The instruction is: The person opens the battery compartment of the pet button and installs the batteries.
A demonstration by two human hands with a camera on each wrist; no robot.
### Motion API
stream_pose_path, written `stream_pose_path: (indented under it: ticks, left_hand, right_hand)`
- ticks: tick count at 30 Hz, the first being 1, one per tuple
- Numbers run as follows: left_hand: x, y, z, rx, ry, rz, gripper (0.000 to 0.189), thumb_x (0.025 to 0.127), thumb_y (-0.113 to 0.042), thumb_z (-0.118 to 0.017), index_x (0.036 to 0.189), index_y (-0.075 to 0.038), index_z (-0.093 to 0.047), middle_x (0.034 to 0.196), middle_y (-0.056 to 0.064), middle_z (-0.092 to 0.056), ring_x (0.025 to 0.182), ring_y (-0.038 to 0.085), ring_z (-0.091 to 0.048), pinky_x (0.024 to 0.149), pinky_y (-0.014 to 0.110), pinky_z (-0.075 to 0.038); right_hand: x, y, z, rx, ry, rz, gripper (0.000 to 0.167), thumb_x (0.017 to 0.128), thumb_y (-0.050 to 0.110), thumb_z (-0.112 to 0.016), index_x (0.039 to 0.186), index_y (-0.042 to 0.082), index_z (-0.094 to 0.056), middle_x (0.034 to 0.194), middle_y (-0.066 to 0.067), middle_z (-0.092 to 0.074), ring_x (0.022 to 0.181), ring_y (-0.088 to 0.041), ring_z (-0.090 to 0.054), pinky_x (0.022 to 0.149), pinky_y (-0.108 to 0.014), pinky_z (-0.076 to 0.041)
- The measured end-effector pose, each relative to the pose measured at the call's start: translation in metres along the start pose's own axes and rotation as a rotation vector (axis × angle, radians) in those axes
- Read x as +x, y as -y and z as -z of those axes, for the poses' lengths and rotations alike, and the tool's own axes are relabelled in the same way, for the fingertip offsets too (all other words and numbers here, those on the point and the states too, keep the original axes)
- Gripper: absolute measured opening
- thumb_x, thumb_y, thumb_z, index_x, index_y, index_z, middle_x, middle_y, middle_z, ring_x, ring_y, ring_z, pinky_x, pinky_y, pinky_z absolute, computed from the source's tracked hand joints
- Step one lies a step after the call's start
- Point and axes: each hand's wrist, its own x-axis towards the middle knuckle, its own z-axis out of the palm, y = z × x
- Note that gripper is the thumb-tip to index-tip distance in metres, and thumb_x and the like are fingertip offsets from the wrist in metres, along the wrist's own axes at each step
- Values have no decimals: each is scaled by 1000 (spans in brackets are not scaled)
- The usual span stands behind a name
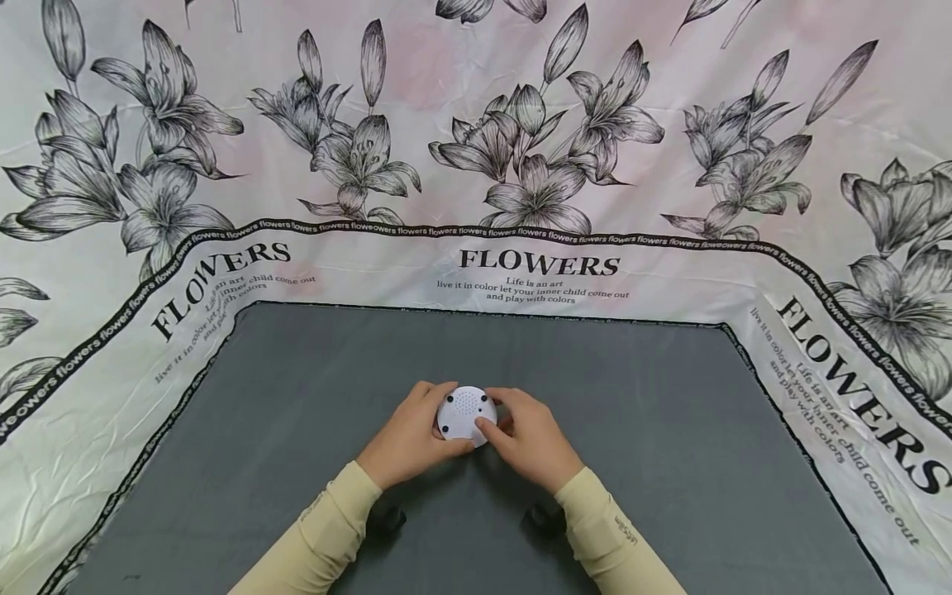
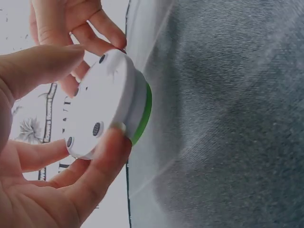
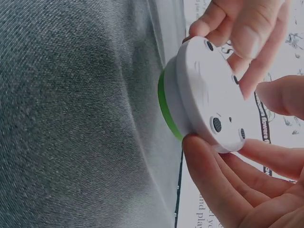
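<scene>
Between both hands is a round white device, its face with small holes and dark feet turned up toward the head camera. A green band runs round its opposite side, seen in both wrist views. My left hand holds its left edge, with fingers round the rim and the thumb at the near side. From the right, my right hand grips the other edge, its thumb over the upturned face in the head view. In the right wrist view, fingertips press against the device's side.
A dark grey cloth surface lies under the hands. Its border is white with black lettering and line-drawn flowers beyond. Small dark objects sit below the wrists, one by the left sleeve and one by the right sleeve.
</scene>
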Motion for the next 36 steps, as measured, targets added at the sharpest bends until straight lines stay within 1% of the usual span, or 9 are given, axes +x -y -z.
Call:
stream_pose_path:
  ticks: [3, 7, 11, 14, 19, 25, 31, 33, 36]
  left_hand:
    - [2, -2, 4, -25, -16, -5, 78, 92, -39, -88, 157, -11, -54, 135, 8, -58, 91, 14, -62, 78, 27, -55]
    - [2, -4, 8, -58, -30, -3, 64, 96, -37, -84, 147, -11, -56, 130, 7, -58, 92, 14, -62, 81, 28, -57]
    - [1, -4, 10, -85, -34, -4, 47, 98, -37, -82, 131, -11, -59, 124, 6, -58, 95, 14, -64, 85, 32, -59]
    - [2, -4, 10, -69, -51, -26, 36, 99, -34, -81, 120, -12, -61, 120, 6, -60, 96, 16, -63, 86, 33, -57]
    - [5, -3, 7, -46, -73, -49, 23, 100, -25, -80, 112, -14, -64, 116, 6, -61, 93, 22, -59, 81, 32, -50]
    - [7, -3, -2, -40, -52, -56, 29, 98, -19, -83, 119, -11, -64, 128, 11, -61, 104, 25, -63, 89, 37, -54]
    - [7, -4, -11, -2, -36, -48, 55, 98, -17, -83, 144, -3, -58, 144, 19, -56, 119, 31, -64, 99, 46, -55]
    - [7, -3, -13, 22, -31, -40, 63, 98, -19, -83, 152, -3, -54, 147, 20, -55, 119, 30, -63, 99, 46, -55]
    - [7, 0, -13, 44, -28, -24, 70, 97, -21, -84, 156, -2, -51, 148, 22, -55, 119, 31, -64, 99, 47, -56]
  right_hand:
    - [2, 0, 3, 6, -23, 25, 51, 101, 29, -79, 146, 11, -65, 130, -6, -71, 85, -8, -69, 71, -25, -58]
    - [3, 0, 2, 84, -12, 38, 50, 102, 25, -79, 146, 12, -61, 134, -8, -68, 97, -18, -76, 82, -36, -64]
    - [4, 1, -2, 139, -14, 38, 39, 101, 20, -79, 134, 13, -60, 132, -8, -67, 114, -25, -76, 94, -42, -64]
    - [4, 1, -5, 118, -27, 57, 29, 101, 19, -80, 121, 13, -60, 129, -7, -66, 120, -24, -72, 96, -40, -63]
    - [2, -1, -8, 38, -50, 122, 26, 97, 17, -84, 108, 13, -61, 134, -10, -67, 114, -23, -69, 93, -41, -61]
    - [0, -9, -11, -2, -34, 117, 33, 91, 13, -89, 103, 12, -58, 140, -8, -65, 117, -23, -67, 94, -42, -58]
    - [-2, -14, -14, -46, 25, 81, 40, 89, 8, -90, 105, 12, -54, 142, -10, -61, 120, -25, -65, 96, -43, -57]
    - [-1, -14, -14, -45, 35, 70, 39, 89, 6, -90, 103, 13, -54, 143, -11, -61, 119, -26, -66, 95, -44, -57]
    - [-1, -15, -15, -50, 61, 56, 37, 90, 7, -89, 101, 12, -55, 148, -15, -61, 125, -31, -67, 98, -46, -57]
